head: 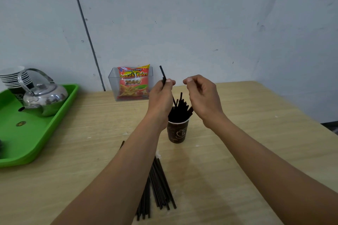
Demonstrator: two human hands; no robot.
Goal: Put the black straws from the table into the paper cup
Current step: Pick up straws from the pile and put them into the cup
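A dark brown paper cup (177,132) stands upright in the middle of the wooden table, with several black straws (180,109) sticking out of it. My left hand (161,97) is raised just left of and above the cup and pinches one black straw (162,74), whose top end points up past my fingers. My right hand (203,97) hovers above the cup's right side with curled fingers and holds nothing. A loose pile of black straws (157,188) lies on the table in front of the cup, between my forearms.
A green tray (27,142) at the left carries a metal kettle (43,98) and a stack of paper cups (14,76). A clear box with a French Fries snack bag (132,84) stands against the wall behind the cup. The table's right edge (292,107) runs diagonally.
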